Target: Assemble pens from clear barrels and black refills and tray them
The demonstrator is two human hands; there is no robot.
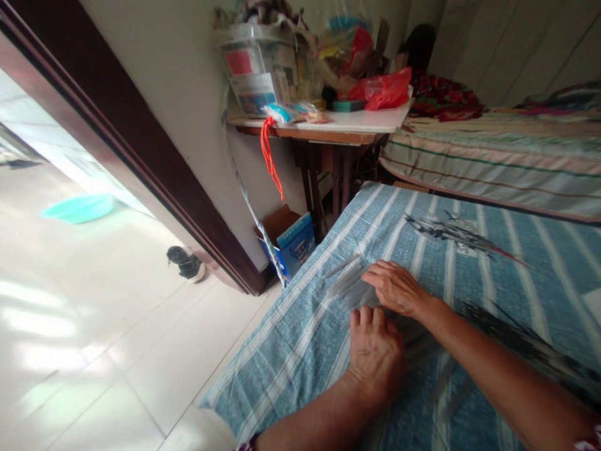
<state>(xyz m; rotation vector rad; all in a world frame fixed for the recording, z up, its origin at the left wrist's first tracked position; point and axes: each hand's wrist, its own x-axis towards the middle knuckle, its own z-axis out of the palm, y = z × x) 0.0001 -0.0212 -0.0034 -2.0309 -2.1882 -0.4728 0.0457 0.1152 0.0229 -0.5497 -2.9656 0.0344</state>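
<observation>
A bundle of thin, clear plastic strips [350, 285] lies on the blue-and-white striped cloth [300, 338], blurred at its edges. My right hand [397, 288] is at the right end of this bundle, fingers bent and close together over it. Just below it, my left hand [375, 351] is closed, knuckles up, with its fingers curled under. The palms hide whatever either hand grips. More blurred greyish strips [422, 344] show to the right of my left hand, under my right forearm.
Dark thin strips [455, 235] lie farther back on the cloth, and a larger dark bundle [526, 344] lies beyond my right forearm. A loaded side table [310, 134] stands behind, with a blue box [293, 244] on the floor. Left are a doorway, a shoe [188, 264] and a turquoise basin [77, 208].
</observation>
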